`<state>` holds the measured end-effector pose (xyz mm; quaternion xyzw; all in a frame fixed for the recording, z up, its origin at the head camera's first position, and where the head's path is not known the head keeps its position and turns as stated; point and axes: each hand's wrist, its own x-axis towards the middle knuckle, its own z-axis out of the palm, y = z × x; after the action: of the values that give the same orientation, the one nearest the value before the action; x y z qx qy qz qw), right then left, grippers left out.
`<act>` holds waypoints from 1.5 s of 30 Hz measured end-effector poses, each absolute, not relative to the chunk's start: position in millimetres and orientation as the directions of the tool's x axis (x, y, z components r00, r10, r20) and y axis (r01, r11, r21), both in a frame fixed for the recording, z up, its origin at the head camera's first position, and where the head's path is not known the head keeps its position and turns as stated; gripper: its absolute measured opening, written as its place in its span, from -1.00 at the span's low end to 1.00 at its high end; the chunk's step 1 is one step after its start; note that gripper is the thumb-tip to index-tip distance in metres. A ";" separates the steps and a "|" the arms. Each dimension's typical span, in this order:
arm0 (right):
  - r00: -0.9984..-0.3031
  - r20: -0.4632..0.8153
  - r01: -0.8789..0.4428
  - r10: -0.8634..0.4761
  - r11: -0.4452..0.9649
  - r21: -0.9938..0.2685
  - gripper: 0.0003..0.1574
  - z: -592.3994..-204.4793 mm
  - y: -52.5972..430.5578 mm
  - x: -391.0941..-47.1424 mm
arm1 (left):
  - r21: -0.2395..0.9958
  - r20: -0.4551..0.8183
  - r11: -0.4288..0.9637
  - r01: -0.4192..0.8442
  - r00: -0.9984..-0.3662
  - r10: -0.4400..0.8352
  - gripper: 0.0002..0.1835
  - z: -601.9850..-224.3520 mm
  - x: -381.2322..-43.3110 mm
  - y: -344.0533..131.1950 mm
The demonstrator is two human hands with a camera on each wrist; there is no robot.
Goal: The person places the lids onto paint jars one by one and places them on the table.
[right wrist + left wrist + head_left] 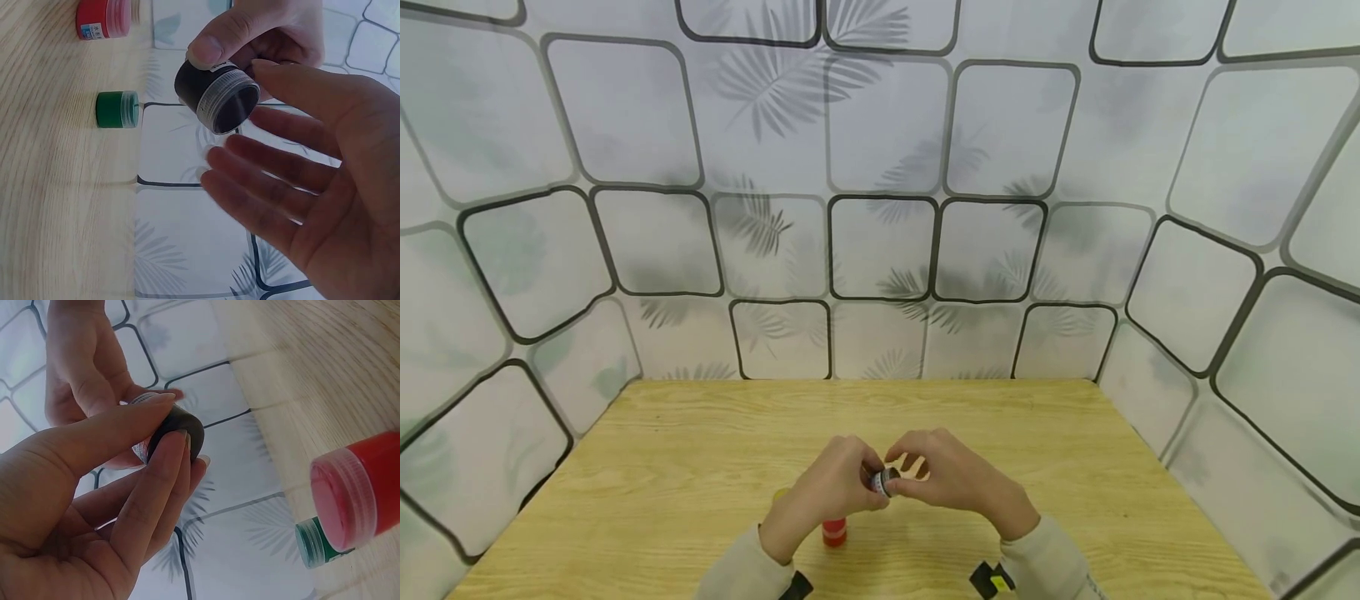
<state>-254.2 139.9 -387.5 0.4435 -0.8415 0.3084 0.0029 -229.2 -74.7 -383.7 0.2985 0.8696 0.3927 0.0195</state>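
Note:
My left hand (pixel 838 483) grips a small black paint jar (pixel 194 84) by its body, thumb on one side and fingers on the other. In the right wrist view the clear ribbed lid (pixel 215 94) points toward my right hand (pixel 312 162). The right fingers are spread and stand apart from the jar, with the thumb right at the lid's edge. In the left wrist view the jar's dark base (pixel 181 434) shows between the left fingers, and my right hand (pixel 90 369) is beyond it. Both hands are raised over the table.
A red paint jar (pixel 834 533) stands on the wooden table (pixel 685 467) by my left wrist. Beyond it is a green paint jar (pixel 117 110). Something yellow (pixel 781 494) peeks out behind the left forearm. Patterned cloth walls (pixel 775 250) enclose the table.

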 end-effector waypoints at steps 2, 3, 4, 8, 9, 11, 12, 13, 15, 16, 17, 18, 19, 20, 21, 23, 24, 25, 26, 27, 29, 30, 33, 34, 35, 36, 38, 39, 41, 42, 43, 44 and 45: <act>-0.594 0.299 -0.766 -0.747 0.412 -0.493 -0.73 -386.8 139.9 -253.6 | 0.694 0.203 0.514 0.504 -0.822 0.531 -0.87 -383.4 -228.9 -75.2; -0.584 0.310 -0.776 -0.750 0.404 -0.484 -0.73 -386.5 139.8 -253.3 | 0.694 0.203 0.516 0.503 -0.823 0.530 -0.86 -383.4 -228.9 -75.4; -0.577 0.316 -0.782 -0.753 0.396 -0.481 -0.72 -385.9 139.7 -252.9 | 0.692 0.204 0.518 0.503 -0.824 0.528 -0.86 -383.4 -229.0 -75.6; -0.552 0.335 -0.797 -0.763 0.367 -0.479 -0.70 -384.9 139.4 -251.9 | 0.689 0.207 0.520 0.505 -0.825 0.526 -0.86 -383.1 -229.2 -76.0; -0.553 0.333 -0.796 -0.764 0.365 -0.483 -0.70 -384.8 139.3 -251.8 | 0.691 0.206 0.519 0.503 -0.825 0.526 -0.85 -383.1 -229.2 -76.1; -0.557 0.329 -0.790 -0.763 0.364 -0.494 -0.70 -385.1 139.1 -251.9 | 0.692 0.204 0.519 0.502 -0.826 0.526 -0.85 -383.1 -229.2 -76.1; -0.557 0.329 -0.788 -0.763 0.361 -0.498 -0.70 -385.5 139.0 -252.3 | 0.693 0.204 0.518 0.501 -0.826 0.526 -0.85 -383.1 -229.2 -76.1; -0.557 0.328 -0.787 -0.763 0.359 -0.502 -0.70 -385.9 138.9 -252.6 | 0.693 0.204 0.519 0.501 -0.826 0.525 -0.85 -383.1 -229.3 -76.0; -0.558 0.326 -0.783 -0.763 0.355 -0.510 -0.70 -386.4 138.7 -252.9 | 0.693 0.205 0.519 0.501 -0.827 0.524 -0.85 -383.0 -229.3 -76.0; -0.556 0.327 -0.785 -0.764 0.352 -0.510 -0.71 -386.7 138.7 -253.3 | 0.692 0.205 0.521 0.500 -0.828 0.522 -0.85 -383.0 -229.6 -76.0; -0.552 0.330 -0.787 -0.766 0.348 -0.509 -0.72 -386.8 138.6 -253.6 | 0.691 0.207 0.521 0.502 -0.827 0.523 -0.85 -382.9 -229.7 -76.0; -0.549 0.333 -0.790 -0.767 0.345 -0.507 -0.73 -386.7 138.7 -253.8 | 0.690 0.207 0.522 0.501 -0.828 0.521 -0.86 -382.9 -229.7 -76.1; -0.547 0.333 -0.791 -0.768 0.344 -0.506 -0.74 -386.7 138.6 -253.8 | 0.690 0.209 0.522 0.502 -0.828 0.521 -0.86 -382.9 -229.7 -76.2; -0.546 0.335 -0.792 -0.768 0.343 -0.504 -0.74 -386.7 138.7 -253.6 | 0.689 0.209 0.522 0.502 -0.828 0.521 -0.87 -383.0 -229.8 -76.3; -0.546 0.336 -0.793 -0.768 0.344 -0.504 -0.74 -386.4 138.7 -253.4 | 0.689 0.208 0.524 0.501 -0.829 0.519 -0.87 -382.9 -229.8 -76.4; -0.545 0.340 -0.795 -0.766 0.344 -0.500 -0.75 -385.7 138.9 -252.7 | 0.692 0.207 0.522 0.499 -0.829 0.519 -0.88 -383.0 -229.7 -76.5; -0.546 0.340 -0.794 -0.766 0.343 -0.501 -0.75 -385.5 139.0 -252.5 | 0.693 0.207 0.521 0.499 -0.829 0.519 -0.88 -383.1 -229.7 -76.6; -0.544 0.342 -0.794 -0.766 0.339 -0.504 -0.76 -385.5 139.0 -252.5 | 0.692 0.209 0.520 0.500 -0.829 0.519 -0.88 -383.1 -229.7 -76.5; -0.542 0.346 -0.795 -0.766 0.334 -0.506 -0.76 -385.5 139.1 -252.5 | 0.690 0.209 0.522 0.500 -0.829 0.518 -0.89 -383.0 -229.9 -76.4; -0.541 0.348 -0.795 -0.765 0.330 -0.509 -0.77 -385.5 139.2 -252.6 | 0.690 0.210 0.522 0.501 -0.829 0.518 -0.89 -383.0 -230.0 -76.2; -0.536 0.353 -0.795 -0.767 0.318 -0.516 -0.78 -386.0 139.3 -253.0 | 0.688 0.217 0.518 0.508 -0.825 0.522 -0.90 -382.6 -230.1 -76.0; -0.535 0.352 -0.793 -0.768 0.313 -0.523 -0.79 -386.2 139.3 -253.3 | 0.687 0.219 0.517 0.511 -0.824 0.523 -0.90 -382.5 -230.2 -75.9; -0.541 0.339 -0.780 -0.770 0.308 -0.544 -0.82 -386.1 139.2 -253.2 | 0.686 0.221 0.514 0.515 -0.821 0.527 -0.90 -382.5 -230.4 -76.0; -0.544 0.333 -0.775 -0.770 0.309 -0.551 -0.82 -385.9 139.2 -253.1 | 0.685 0.221 0.514 0.516 -0.820 0.528 -0.90 -382.7 -230.6 -76.0; -0.547 0.326 -0.769 -0.771 0.309 -0.560 -0.83 -385.7 139.2 -253.0 | 0.686 0.220 0.514 0.515 -0.820 0.528 -0.90 -382.9 -230.7 -76.1; -0.551 0.320 -0.764 -0.771 0.311 -0.565 -0.84 -385.5 139.2 -252.8 | 0.685 0.221 0.514 0.516 -0.820 0.529 -0.90 -383.1 -230.8 -76.1; -0.558 0.311 -0.756 -0.770 0.317 -0.572 -0.84 -385.2 139.0 -252.4 | 0.683 0.223 0.514 0.518 -0.819 0.529 -0.90 -383.6 -231.2 -76.2; -0.561 0.307 -0.753 -0.769 0.320 -0.575 -0.85 -385.1 139.0 -252.2 | 0.683 0.224 0.514 0.519 -0.818 0.529 -0.90 -383.8 -231.2 -76.2; -0.566 0.303 -0.748 -0.767 0.324 -0.579 -0.85 -384.8 138.8 -251.7 | 0.682 0.227 0.512 0.522 -0.817 0.530 -0.89 -384.2 -231.2 -76.2; -0.568 0.301 -0.747 -0.766 0.325 -0.581 -0.85 -384.8 138.7 -251.6 | 0.682 0.227 0.512 0.522 -0.817 0.530 -0.89 -384.3 -231.2 -76.2; -0.568 0.300 -0.745 -0.766 0.324 -0.583 -0.85 -384.8 138.7 -251.6 | 0.682 0.227 0.513 0.522 -0.817 0.530 -0.89 -384.4 -231.2 -76.2; -0.569 0.301 -0.745 -0.766 0.325 -0.583 -0.86 -385.0 138.7 -251.8 | 0.680 0.227 0.514 0.523 -0.817 0.531 -0.90 -384.5 -231.2 -76.3; -0.569 0.301 -0.745 -0.765 0.325 -0.583 -0.86 -385.1 138.7 -251.8 | 0.680 0.227 0.514 0.523 -0.817 0.531 -0.90 -384.5 -231.2 -76.3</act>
<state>-251.8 138.7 -385.1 0.4640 -0.8138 0.3497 -0.0147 -231.2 -76.3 -384.5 0.3028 0.8700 0.3891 0.0050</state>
